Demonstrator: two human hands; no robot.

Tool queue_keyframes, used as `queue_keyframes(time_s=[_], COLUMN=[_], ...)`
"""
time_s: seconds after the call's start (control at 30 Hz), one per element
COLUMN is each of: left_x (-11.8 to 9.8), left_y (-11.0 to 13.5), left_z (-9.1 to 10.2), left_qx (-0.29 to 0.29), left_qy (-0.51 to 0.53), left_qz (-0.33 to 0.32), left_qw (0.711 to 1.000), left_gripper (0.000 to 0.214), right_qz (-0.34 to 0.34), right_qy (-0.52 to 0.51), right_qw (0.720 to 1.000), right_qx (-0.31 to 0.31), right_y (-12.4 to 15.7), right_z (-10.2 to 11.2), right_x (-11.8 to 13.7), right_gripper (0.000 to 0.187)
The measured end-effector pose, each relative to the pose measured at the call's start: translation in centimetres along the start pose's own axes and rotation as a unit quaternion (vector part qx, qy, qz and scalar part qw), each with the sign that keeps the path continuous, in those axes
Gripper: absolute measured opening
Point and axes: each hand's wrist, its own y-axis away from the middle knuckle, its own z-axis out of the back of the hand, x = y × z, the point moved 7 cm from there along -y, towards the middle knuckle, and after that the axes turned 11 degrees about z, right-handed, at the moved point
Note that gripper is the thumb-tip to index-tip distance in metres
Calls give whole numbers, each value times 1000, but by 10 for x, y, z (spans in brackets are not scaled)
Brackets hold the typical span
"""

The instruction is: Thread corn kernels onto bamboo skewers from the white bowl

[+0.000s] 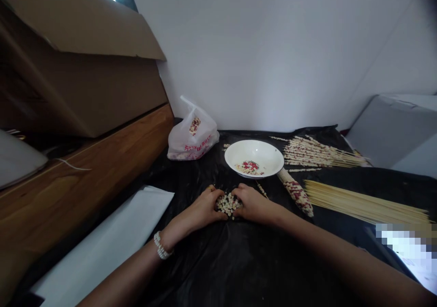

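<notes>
A small pile of pale and reddish corn kernels (pixel 228 205) lies on the black sheet (pixel 239 261). My left hand (pixel 205 208), wearing a beaded bracelet (pixel 160 245) at the wrist, curls around the pile's left side. From the other side my right hand (pixel 251 204) cups it, thumb and fingers bent inward. Both hands touch the kernels, and some fingertips are hidden. Just beyond stands a white bowl (pixel 269 154) with some kernels and a red pattern at its bottom. A partly stripped corn cob (pixel 296 192) leans by the bowl's right side.
A white plastic bag (pixel 193 138) with kernels stands behind on the left. To the right lie kernel-threaded sticks (pixel 307 152), a bundle of bare thin sticks (pixel 362 201) and a lit screen (pixel 414 257). Folded white paper (pixel 112 238) and a cardboard box (pixel 112 88) are left.
</notes>
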Motion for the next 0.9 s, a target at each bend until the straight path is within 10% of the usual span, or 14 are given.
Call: queue_keyframes(time_s=[0.3,0.6,0.9], left_x=[1,-2,-59], left_y=[0,-3,-75], left_z=[-1,8,53], left_qx=[109,-111,-130], left_qy=[238,131,245], left_qz=[117,131,22], left_qw=[958,976,960], left_gripper=[23,30,29], right_qz=[-40,-105,-92], right_qy=[-121,-293,-259], right_qw=[992,948,946], right_qx=[-23,-64,-173], right_y=[-27,-30,-31], right_z=[-6,-14,74], right_x=[13,14,-15], right_gripper=[18,11,7])
